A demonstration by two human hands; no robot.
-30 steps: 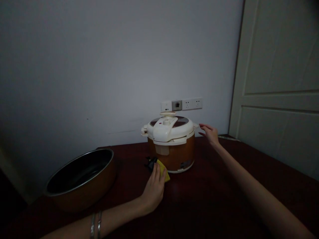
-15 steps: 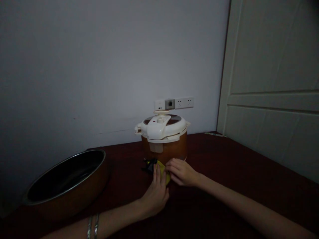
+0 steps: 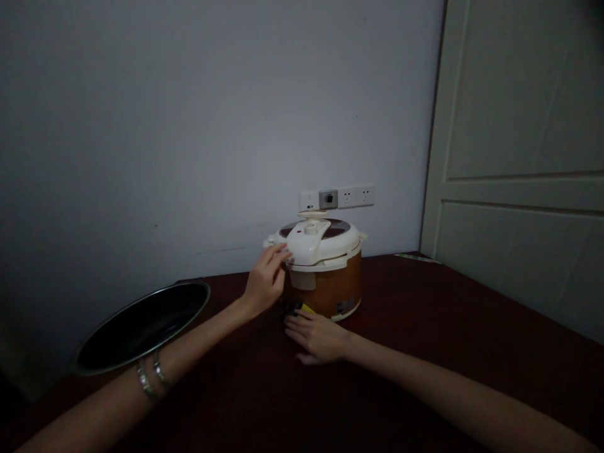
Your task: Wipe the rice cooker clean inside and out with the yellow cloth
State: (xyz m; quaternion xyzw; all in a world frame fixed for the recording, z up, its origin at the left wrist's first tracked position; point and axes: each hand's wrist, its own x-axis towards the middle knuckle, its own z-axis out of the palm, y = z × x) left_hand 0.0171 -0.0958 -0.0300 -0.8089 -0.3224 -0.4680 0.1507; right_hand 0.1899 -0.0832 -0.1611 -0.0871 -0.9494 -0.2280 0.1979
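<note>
An orange pressure cooker (image 3: 330, 292) with a white lid (image 3: 321, 242) stands on the dark red table (image 3: 425, 327) by the wall. My left hand (image 3: 265, 283) reaches up to the left edge of the lid, fingers spread and touching it. My right hand (image 3: 317, 336) lies flat on the table just in front of the cooker, fingers stretched over a yellow cloth (image 3: 306, 309) of which only a corner shows, beside a small black object (image 3: 289, 307). Two bangles (image 3: 151, 376) sit on my left wrist.
A wide, dark inner pot (image 3: 141, 327) lies tilted at the left of the table. A wall socket strip (image 3: 337, 198) is mounted right behind the cooker. A pale door (image 3: 519, 163) closes off the right side. A thin strip (image 3: 415, 257) lies at the table's far right edge.
My left hand left the yellow cloth and rose to the cooker's lid. My right hand came from the cooker's right side down onto the cloth and now rests on it.
</note>
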